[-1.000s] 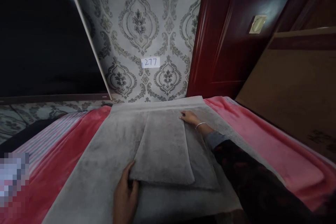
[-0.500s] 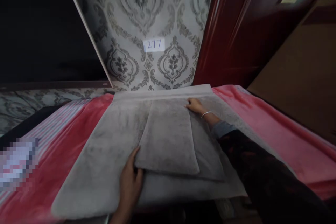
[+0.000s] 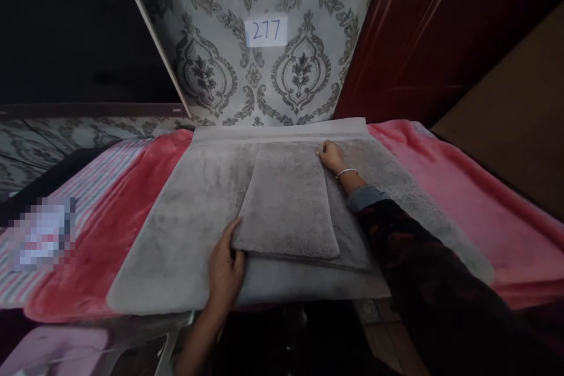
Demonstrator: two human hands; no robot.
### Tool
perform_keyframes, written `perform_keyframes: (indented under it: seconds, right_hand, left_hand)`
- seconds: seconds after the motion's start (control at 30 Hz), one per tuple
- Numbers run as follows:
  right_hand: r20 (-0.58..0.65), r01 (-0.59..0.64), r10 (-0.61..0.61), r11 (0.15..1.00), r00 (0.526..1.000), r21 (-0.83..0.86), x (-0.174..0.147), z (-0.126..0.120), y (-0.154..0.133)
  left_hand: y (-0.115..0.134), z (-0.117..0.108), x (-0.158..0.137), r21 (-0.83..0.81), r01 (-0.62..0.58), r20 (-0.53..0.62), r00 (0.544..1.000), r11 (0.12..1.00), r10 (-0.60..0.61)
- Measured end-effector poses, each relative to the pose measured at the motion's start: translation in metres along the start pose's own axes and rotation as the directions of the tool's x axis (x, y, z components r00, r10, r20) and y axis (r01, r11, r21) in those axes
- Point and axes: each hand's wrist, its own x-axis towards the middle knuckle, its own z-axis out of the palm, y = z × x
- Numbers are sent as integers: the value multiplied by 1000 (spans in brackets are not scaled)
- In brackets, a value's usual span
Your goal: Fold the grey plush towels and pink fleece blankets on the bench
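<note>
A grey plush cloth [image 3: 286, 200], folded into a narrow panel, lies on top of wider grey layers [image 3: 189, 211] of similar fabric. My left hand [image 3: 227, 264] grips its near left corner, thumb at the front edge and fingers along the side, partly tucked out of sight. At the far right corner, my right hand [image 3: 332, 157] pinches the cloth's edge between thumb and curled fingers. A thin bracelet circles the right wrist, and a dark sleeve covers that arm. Beyond the panel, a pale border strip [image 3: 282, 130] runs along the far edge of the fabric.
Red-pink plush fabric [image 3: 110, 223] spreads beneath on both sides, with striped cloth [image 3: 94, 179] at the left. A patterned wall bears a paper marked 277 [image 3: 267, 30]. A dark screen [image 3: 79, 29] stands left, a dark red panel [image 3: 409, 29] right. A pink item [image 3: 61, 346] sits lower left.
My view has tipped downward, so the cloth and wall sit higher and the near table edge shows more. Both hands keep about the same places on the grey cloth.
</note>
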Motion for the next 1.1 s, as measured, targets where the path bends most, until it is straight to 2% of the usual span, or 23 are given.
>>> perform_keyframes:
  seconds: [0.13, 0.2, 0.3, 0.37, 0.43, 0.5, 0.57, 0.67, 0.77, 0.83, 0.9, 0.93, 1.0, 1.03, 1.1]
  right_hand:
    - [10, 5, -5, 1000, 1000, 3, -9, -11, -7]
    - [-5, 44, -44, 999, 999, 6, -25, -20, -13]
    - [-42, 261, -261, 965, 965, -2, -78, -29, -23]
    - [-33, 436, -437, 900, 899, -21, -127, -29, -27]
    - [31, 531, -530, 846, 847, -46, -174, -25, -28]
    - [127, 543, -533, 837, 837, -66, -208, -21, -26]
    - [199, 511, -489, 856, 849, -80, -224, -17, -23]
    - [228, 467, -439, 880, 869, -86, -227, -17, -22]
    - [264, 442, -412, 895, 872, -66, -230, -28, -24]
    - [264, 421, -395, 906, 880, -46, -238, -39, -25]
    - [214, 397, -380, 917, 900, -37, -249, -47, -25]
    - [177, 386, -374, 922, 911, -39, -254, -50, -26]
    - [115, 376, -368, 925, 923, -58, -264, -51, -27]
    - [104, 374, -366, 924, 925, -75, -268, -49, -27]
    - [125, 372, -358, 921, 925, -117, -275, -41, -27]
  left_hand:
    - [-1, 1, 1, -1, -15, -4, 1000, 1000, 14]
    - [0, 1, 2, -3, -17, -1, 1000, 1000, 17]
    - [1, 1, 3, -6, -11, -4, 1000, 1000, 11]
    - [2, 0, 3, -6, -9, -5, 1000, 1000, 9]
    - [5, 1, 3, -6, -14, -5, 1000, 1000, 14]
    - [8, 2, 3, -2, -28, -10, 1000, 1000, 28]
    - [10, 3, 4, 6, -33, -9, 999, 999, 33]
    - [5, 1, 5, 9, -3, 23, 1000, 1000, 3]
    - [-6, -11, 10, -59, 2, 38, 999, 998, 0]
    - [-6, -21, 15, -70, -69, -22, 997, 995, 67]
    - [5, -25, 21, -1, -203, -61, 977, 979, 202]
    - [14, -24, 24, 52, -280, -42, 958, 959, 282]
    - [37, -12, 30, 149, -410, 71, 912, 900, 404]
    - [49, -3, 31, 199, -451, 147, 891, 870, 429]
    - [67, 18, 31, 307, -492, 302, 862, 815, 406]
